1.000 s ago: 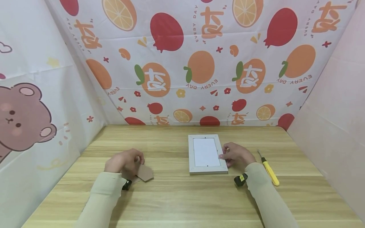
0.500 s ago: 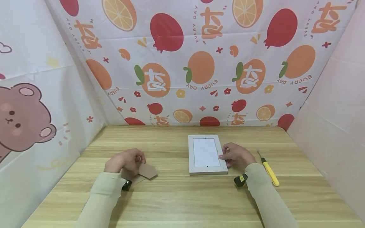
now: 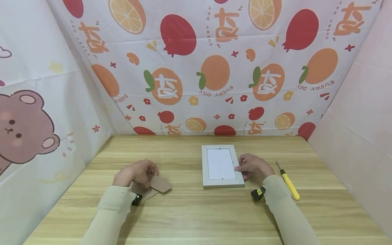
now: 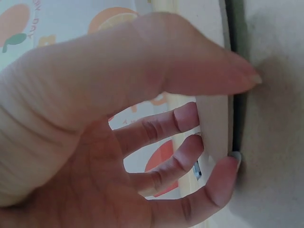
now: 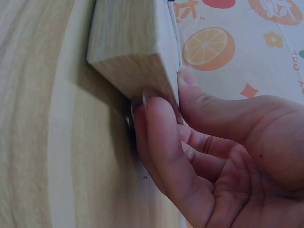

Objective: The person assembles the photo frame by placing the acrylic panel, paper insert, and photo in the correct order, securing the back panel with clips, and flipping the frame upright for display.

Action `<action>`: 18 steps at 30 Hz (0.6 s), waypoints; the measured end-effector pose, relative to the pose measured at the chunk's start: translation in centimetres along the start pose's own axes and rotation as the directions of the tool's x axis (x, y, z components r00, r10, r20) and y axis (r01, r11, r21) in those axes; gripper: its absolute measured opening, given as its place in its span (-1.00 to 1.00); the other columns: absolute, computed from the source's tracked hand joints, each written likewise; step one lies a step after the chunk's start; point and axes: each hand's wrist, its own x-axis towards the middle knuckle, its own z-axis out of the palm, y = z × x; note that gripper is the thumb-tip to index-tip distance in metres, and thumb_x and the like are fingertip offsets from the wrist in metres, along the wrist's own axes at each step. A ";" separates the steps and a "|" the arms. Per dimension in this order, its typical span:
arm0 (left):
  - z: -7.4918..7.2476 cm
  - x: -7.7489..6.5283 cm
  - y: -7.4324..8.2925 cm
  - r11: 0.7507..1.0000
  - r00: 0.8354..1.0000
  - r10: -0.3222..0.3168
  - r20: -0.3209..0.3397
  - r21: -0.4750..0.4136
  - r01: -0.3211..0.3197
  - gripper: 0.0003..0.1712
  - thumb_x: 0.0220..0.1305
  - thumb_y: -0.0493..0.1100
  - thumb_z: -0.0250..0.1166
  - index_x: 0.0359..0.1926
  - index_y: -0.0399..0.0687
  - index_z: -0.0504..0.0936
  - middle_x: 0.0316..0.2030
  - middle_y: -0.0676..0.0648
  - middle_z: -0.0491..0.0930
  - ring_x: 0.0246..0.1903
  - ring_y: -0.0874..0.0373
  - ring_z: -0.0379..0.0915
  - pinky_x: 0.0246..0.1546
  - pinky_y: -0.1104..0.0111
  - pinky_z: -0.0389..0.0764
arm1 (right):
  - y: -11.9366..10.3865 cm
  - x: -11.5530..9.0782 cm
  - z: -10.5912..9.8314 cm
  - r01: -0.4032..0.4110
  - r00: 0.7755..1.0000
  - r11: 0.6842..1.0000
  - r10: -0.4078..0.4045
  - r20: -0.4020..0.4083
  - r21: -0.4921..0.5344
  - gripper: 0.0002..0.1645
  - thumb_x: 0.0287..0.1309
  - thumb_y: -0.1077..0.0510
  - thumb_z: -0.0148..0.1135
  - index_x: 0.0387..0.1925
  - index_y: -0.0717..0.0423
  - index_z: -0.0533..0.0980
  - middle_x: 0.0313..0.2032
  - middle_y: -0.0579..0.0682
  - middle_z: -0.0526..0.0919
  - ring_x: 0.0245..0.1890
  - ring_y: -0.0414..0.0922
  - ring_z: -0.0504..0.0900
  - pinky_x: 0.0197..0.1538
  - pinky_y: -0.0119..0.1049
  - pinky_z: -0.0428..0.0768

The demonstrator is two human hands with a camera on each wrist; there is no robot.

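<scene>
My left hand [image 3: 136,173] pinches a brown cardboard piece with a blunt, pointed end [image 3: 161,184], just above the table at left. A second flat brown sheet [image 3: 149,193] shows under it; whether the two are joined I cannot tell. In the left wrist view, the thumb and a finger lie at the edge of a large brown panel [image 4: 275,133]. At centre right a white picture frame [image 3: 206,166] lies flat, with a white sheet [image 3: 221,164] filling its opening. My right hand [image 3: 252,166] grips the frame's right side, thumb on top, fingertips against its thick edge [image 5: 130,71].
A screwdriver with a yellow handle [image 3: 290,185] lies right of my right hand. Beneath everything is a wooden table [image 3: 196,217]. A fruit-printed cloth [image 3: 190,68] hangs behind it, with pale cloths at both sides.
The pointed brown piece has shifted and turned a little to the right in my left hand, uncovering more of the sheet beneath. My right hand and the frame look unmoved.
</scene>
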 end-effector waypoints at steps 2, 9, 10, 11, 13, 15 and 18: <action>0.1 0.0 0.1 1.000 1.000 0.003 0.003 0.001 -0.003 -0.44 -0.29 -0.55 0.46 -0.19 -0.04 0.61 -0.18 -0.15 0.41 -0.19 0.02 0.31 -0.32 0.31 0.41 | 0.0 0.0 0.0 -0.002 1.000 1.000 0.002 0.001 0.003 -0.75 0.35 0.11 0.36 -0.24 0.16 0.45 -0.37 0.03 0.58 -0.48 -0.14 0.63 -0.35 -0.37 0.63; 0.1 0.2 0.2 1.000 1.000 0.019 0.009 0.009 -0.019 -0.46 -0.27 -0.55 0.49 -0.22 -0.07 0.58 -0.22 -0.12 0.38 -0.20 0.03 0.29 -0.29 0.29 0.38 | 0.0 0.0 0.0 0.000 1.000 1.000 0.000 0.001 0.008 -0.74 0.34 0.11 0.36 -0.23 0.16 0.45 -0.36 0.04 0.59 -0.46 -0.13 0.64 -0.34 -0.36 0.64; 0.1 0.2 0.2 1.000 1.000 0.021 0.009 0.012 -0.021 -0.46 -0.27 -0.56 0.50 -0.22 -0.07 0.58 -0.23 -0.12 0.38 -0.20 0.03 0.29 -0.29 0.29 0.37 | 0.0 0.0 0.0 -0.002 1.000 1.000 0.002 0.001 0.010 -0.74 0.34 0.11 0.36 -0.23 0.17 0.45 -0.36 0.04 0.59 -0.46 -0.13 0.64 -0.34 -0.36 0.64; 0.1 0.2 0.3 1.000 1.000 0.024 0.006 0.017 -0.024 -0.46 -0.27 -0.56 0.51 -0.22 -0.07 0.57 -0.23 -0.12 0.37 -0.21 0.03 0.29 -0.28 0.29 0.37 | 0.0 0.0 0.0 -0.002 1.000 1.000 0.002 0.001 0.011 -0.74 0.34 0.11 0.36 -0.23 0.17 0.45 -0.36 0.04 0.59 -0.46 -0.13 0.64 -0.34 -0.36 0.64; 0.2 0.2 0.3 0.999 1.000 0.028 -0.003 0.029 -0.028 -0.46 -0.26 -0.56 0.51 -0.23 -0.07 0.56 -0.25 -0.11 0.37 -0.22 0.04 0.29 -0.28 0.28 0.36 | 0.0 0.0 0.0 -0.003 1.000 1.000 0.003 0.003 0.012 -0.74 0.34 0.11 0.36 -0.23 0.17 0.45 -0.36 0.04 0.59 -0.46 -0.13 0.64 -0.34 -0.36 0.64; 0.2 0.3 0.3 0.999 0.999 0.036 -0.013 0.039 -0.036 -0.46 -0.26 -0.57 0.50 -0.24 -0.07 0.56 -0.27 -0.11 0.36 -0.24 0.04 0.28 -0.29 0.28 0.35 | 0.0 0.0 0.0 -0.003 1.000 1.000 0.003 0.006 0.012 -0.74 0.35 0.11 0.36 -0.23 0.17 0.46 -0.35 0.04 0.59 -0.46 -0.13 0.64 -0.34 -0.36 0.64; 0.1 0.4 0.3 0.998 0.999 0.044 -0.022 0.036 -0.043 -0.46 -0.28 -0.58 0.48 -0.25 -0.07 0.55 -0.30 -0.11 0.34 -0.27 0.05 0.27 -0.32 0.27 0.34 | -0.1 0.0 -0.1 -0.008 1.000 1.000 0.008 0.009 0.012 -0.74 0.35 0.10 0.36 -0.23 0.16 0.46 -0.35 0.03 0.59 -0.46 -0.13 0.63 -0.33 -0.37 0.64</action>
